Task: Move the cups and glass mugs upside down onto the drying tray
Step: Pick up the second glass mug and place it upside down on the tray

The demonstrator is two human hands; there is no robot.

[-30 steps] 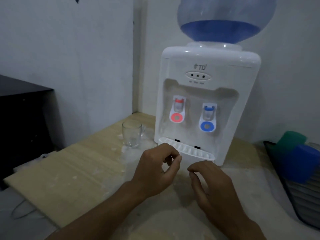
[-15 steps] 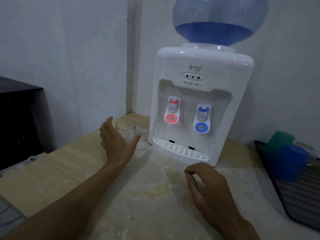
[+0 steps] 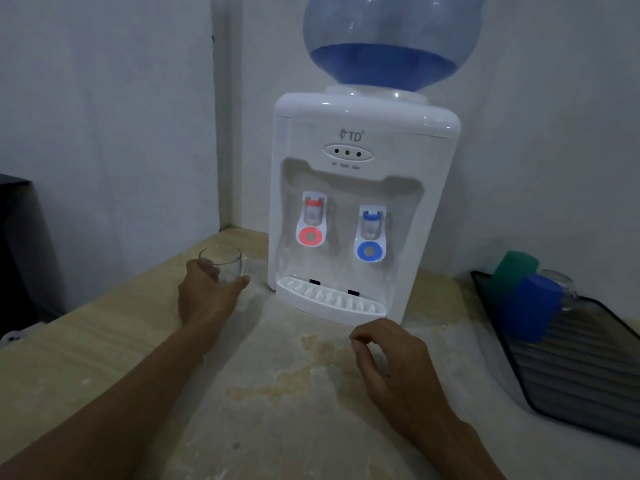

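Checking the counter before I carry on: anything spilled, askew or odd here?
Yes: a yellowish-brown stain marks the counter in front of the dispenser's drip tray; wet or dry, I cannot tell. The glass mug stands upright in the left hand. Cups on the drying tray look orderly.

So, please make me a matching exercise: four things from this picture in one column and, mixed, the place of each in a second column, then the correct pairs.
Things:
1. glass mug
2. blue cup
3. right hand
4. water bottle

Places:
A. upside down on the drying tray
B. on top of the dispenser
C. upright, left of the dispenser, in the left hand
D. empty, above the counter, in front of the dispenser

Pairs: 1-C, 2-A, 3-D, 4-B
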